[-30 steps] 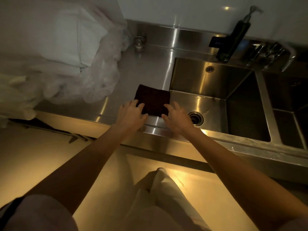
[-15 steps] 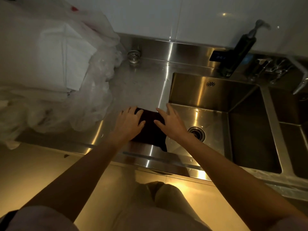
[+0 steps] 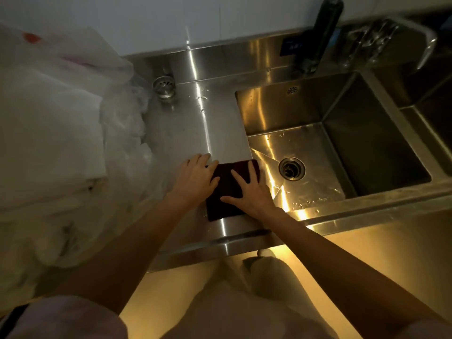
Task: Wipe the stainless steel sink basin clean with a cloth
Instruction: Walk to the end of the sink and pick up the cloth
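A dark maroon cloth (image 3: pixel 226 204) lies flat on the steel counter just left of the sink basin (image 3: pixel 325 143), its right edge at the basin's rim. My left hand (image 3: pixel 194 179) rests palm-down on the cloth's left edge, fingers spread. My right hand (image 3: pixel 249 189) presses flat on top of the cloth, fingers spread toward the back. Inside the wet basin the round drain (image 3: pixel 291 168) sits near the front left, with water drops around it.
A large plastic bag with white folded material (image 3: pixel 61 143) fills the counter's left side. A loose drain strainer (image 3: pixel 164 86) stands at the back of the counter. A dark soap dispenser (image 3: pixel 318 37) and a tap (image 3: pixel 391 37) stand behind the basin. A second basin (image 3: pixel 430 113) lies right.
The cloth has been drawn closer to the counter's front edge, and my right hand now lies flat on top of it. The head camera has moved nearer and more overhead.
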The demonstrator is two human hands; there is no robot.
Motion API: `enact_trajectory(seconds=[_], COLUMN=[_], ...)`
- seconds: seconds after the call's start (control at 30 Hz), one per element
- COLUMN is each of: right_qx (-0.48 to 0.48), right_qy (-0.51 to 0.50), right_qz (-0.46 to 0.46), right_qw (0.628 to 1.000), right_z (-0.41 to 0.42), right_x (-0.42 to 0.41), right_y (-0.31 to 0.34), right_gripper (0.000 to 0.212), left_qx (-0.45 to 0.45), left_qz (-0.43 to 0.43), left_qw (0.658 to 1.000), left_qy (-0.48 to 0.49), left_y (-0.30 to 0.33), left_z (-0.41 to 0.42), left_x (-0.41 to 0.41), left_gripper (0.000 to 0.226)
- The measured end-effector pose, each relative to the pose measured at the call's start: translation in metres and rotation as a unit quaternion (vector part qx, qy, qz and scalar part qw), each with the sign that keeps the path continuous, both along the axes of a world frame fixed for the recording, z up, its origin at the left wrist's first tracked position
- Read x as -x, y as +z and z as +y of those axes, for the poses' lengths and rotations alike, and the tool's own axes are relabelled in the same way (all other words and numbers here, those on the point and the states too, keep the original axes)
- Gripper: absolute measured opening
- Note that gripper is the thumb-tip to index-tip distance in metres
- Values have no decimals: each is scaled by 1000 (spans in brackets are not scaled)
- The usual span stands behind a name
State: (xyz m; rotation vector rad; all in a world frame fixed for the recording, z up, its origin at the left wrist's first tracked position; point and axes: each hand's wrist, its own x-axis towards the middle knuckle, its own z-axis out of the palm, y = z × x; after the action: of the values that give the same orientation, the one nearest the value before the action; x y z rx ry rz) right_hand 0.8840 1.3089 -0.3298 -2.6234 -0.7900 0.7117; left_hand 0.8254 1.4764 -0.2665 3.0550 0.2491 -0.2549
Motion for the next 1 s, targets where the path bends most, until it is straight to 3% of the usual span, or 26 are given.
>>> enact_trajectory(seconds=[0.13, 0.4, 0.6, 1.0], right_qx=[-5, -37, -90, -183], right_qy=[-56, -91, -131, -233], right_qz=[-52, -138, -138, -273], right_qw=[997, 986, 978, 915], right_z=[5, -9, -21, -72], right_x=[10, 17, 19, -9], right_y=[-3, 3, 17, 106], right_gripper=[81, 41, 37, 36], left_qx=[-1, 19, 35, 18], left_qz=[-2, -11, -35, -94], left_qw=[999, 996, 993, 983], left_qy=[-44, -85, -104, -157], left_y=[-4, -4, 9, 74], left_z=[12, 17, 18, -37], left_x=[1, -2, -13, -61], left_gripper=[50, 45, 46, 47])
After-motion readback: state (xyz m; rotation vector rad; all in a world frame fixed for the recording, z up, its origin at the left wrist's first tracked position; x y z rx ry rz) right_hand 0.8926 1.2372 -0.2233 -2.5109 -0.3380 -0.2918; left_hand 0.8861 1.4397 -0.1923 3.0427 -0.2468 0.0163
